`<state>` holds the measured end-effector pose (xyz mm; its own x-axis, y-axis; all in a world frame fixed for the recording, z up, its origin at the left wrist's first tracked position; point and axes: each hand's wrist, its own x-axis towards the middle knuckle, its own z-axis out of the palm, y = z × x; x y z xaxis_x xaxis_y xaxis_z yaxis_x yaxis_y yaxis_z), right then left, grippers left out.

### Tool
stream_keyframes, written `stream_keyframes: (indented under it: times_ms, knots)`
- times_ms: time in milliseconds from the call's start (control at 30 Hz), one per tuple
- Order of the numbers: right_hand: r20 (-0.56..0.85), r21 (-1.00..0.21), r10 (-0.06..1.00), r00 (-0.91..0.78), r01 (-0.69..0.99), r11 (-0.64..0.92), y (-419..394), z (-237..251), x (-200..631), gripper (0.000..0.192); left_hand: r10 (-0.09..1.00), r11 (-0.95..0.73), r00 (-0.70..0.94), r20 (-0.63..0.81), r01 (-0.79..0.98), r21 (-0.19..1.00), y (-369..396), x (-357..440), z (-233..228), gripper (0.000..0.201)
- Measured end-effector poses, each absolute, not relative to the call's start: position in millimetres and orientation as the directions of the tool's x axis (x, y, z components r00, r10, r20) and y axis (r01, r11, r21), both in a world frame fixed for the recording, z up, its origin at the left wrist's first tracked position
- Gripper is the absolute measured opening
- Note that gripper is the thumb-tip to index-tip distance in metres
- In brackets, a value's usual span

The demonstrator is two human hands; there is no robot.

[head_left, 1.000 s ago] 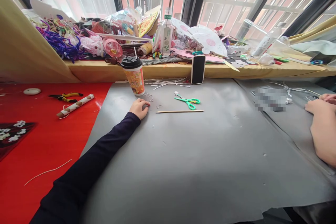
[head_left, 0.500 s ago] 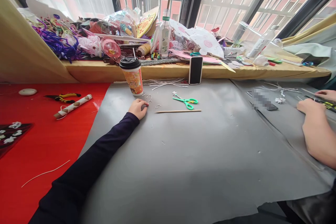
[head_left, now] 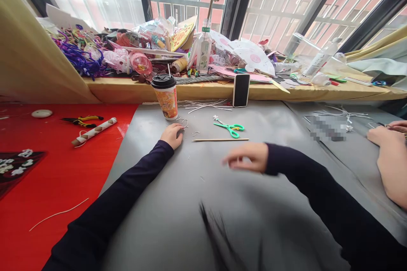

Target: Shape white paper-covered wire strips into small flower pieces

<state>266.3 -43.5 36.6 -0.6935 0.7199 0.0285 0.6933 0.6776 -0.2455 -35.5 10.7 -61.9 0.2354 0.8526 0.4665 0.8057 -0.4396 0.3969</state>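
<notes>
Hovering right of the paper cup, one hand; resting on its near side, the other

Landmark: the paper cup [head_left: 166, 100]. The wooden stick [head_left: 220, 139] lies on the grey mat [head_left: 152, 207], right of the cup and nearer to me than it. Its long axis runs left to right, across my front. This is the relation I would go by: the stick sits ahead and to the left of my right hand [head_left: 245, 158], which is nearer to its right end; the two look apart.

Right fingers: loosely bent, a modest gap between thumb and fingers, nothing seen in it (blurred, so finer detail is lost).

Left hand [head_left: 172, 136]: down on the mat just nearer to me than the cup, fingers curled, tips at a thin wire loop [head_left: 186, 123]. I cannot tell whether they pinch it.

Also right of the cup, beyond the stick: green scissors [head_left: 234, 134], blades towards the cup.
</notes>
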Motion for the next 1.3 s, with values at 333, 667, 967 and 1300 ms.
stream_keyframes:
  times_ms: [333, 667, 967, 1300]
  knots:
    - [0.153, 0.069, 0.965, -0.212, 0.977, 0.204, 129, -12, 238, 0.037, 0.855, -0.440, 0.258, 0.450, 0.821, 0.364, 10, -36, -63, 0.029]
    - [0.175, 0.140, 0.980, -0.094, 0.988, 0.070, 124, -28, 233, 0.033, 0.830, -0.469, 0.245, 0.501, 0.794, 0.388, 9, -36, -65, 0.030]
    - [0.186, 0.143, 0.981, -0.047, 0.990, 0.020, 70, 34, 248, 0.026, 0.760, -0.513, 0.229, 0.608, 0.786, 0.345, -3, -27, -61, 0.028]
    - [0.265, 0.063, 0.934, -0.241, 0.970, 0.233, -9, 60, 226, 0.033, 0.701, -0.543, 0.195, 0.686, 0.770, 0.336, -22, -18, -46, 0.050]
